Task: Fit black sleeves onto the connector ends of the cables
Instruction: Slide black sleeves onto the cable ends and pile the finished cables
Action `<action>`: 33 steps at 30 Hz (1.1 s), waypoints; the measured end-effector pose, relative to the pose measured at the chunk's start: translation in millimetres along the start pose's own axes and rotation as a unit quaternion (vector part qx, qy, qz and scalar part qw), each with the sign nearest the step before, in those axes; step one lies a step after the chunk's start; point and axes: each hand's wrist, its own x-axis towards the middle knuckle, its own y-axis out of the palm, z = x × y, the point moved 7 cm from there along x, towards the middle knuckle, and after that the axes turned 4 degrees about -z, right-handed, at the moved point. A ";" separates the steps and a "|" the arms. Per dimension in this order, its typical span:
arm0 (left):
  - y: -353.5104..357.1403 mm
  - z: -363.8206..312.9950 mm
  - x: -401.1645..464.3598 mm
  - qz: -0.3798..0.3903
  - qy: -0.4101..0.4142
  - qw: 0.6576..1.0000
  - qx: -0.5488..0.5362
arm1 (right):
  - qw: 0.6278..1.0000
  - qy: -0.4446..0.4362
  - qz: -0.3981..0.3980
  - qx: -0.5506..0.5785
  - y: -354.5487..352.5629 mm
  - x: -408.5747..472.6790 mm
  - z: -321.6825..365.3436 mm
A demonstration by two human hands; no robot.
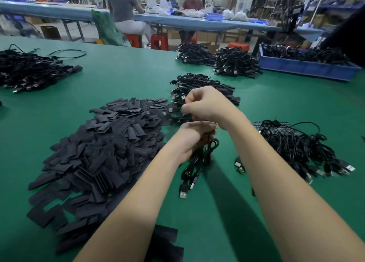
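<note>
left hand [187,141]: fingers curled round a cable bundle [199,163] hanging down at 6 o'clock | right hand [203,105]: fingers curled, pinching something small, cannot tell what | black sleeves [102,149]: big pile on green bench [126,72] at 9 o'clock

Black sleeves [102,149] and black cables [199,159] on green table [128,72]; blue bin [304,67]

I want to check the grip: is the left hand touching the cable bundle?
Touching. The head view shows the left hand curled round the cable bundle, whose connector ends hang below it above the table.
</note>
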 end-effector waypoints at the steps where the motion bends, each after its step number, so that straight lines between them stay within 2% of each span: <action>1: 1.8 0.7 2.4 0.007 0.002 1.000 0.003 | 0.998 0.016 -0.007 0.066 -11.4 -7.3 -13.3; 4: 3.5 -2.3 0.5 0.029 0.000 1.000 0.003 | 0.959 0.058 -0.016 0.279 -34.5 -32.1 -54.1; 7: 1.9 -3.3 -0.1 0.052 -0.005 0.999 0.011 | 0.905 0.082 -0.036 0.416 -41.4 -53.7 -89.3; 10: 2.2 -1.9 -2.9 0.064 -0.016 0.997 0.027 | 0.863 0.085 -0.068 0.494 -41.5 -60.8 -108.3; 13: 4.6 -1.4 -5.5 0.087 -0.018 0.996 0.029 | 0.845 0.082 -0.096 0.519 -41.2 -60.1 -114.3; 25: 7.3 -2.5 -9.0 0.120 -0.018 0.993 0.009 | 0.828 0.079 -0.097 0.547 -29.6 -60.9 -114.6; 28: 7.0 -4.2 -11.4 0.132 -0.017 0.991 0.030 | 0.841 0.081 -0.081 0.528 -29.7 -61.4 -114.0; 33: 4.2 -9.6 -14.4 0.148 0.016 0.986 0.073 | 0.873 0.072 -0.004 0.482 -28.2 -64.2 -109.6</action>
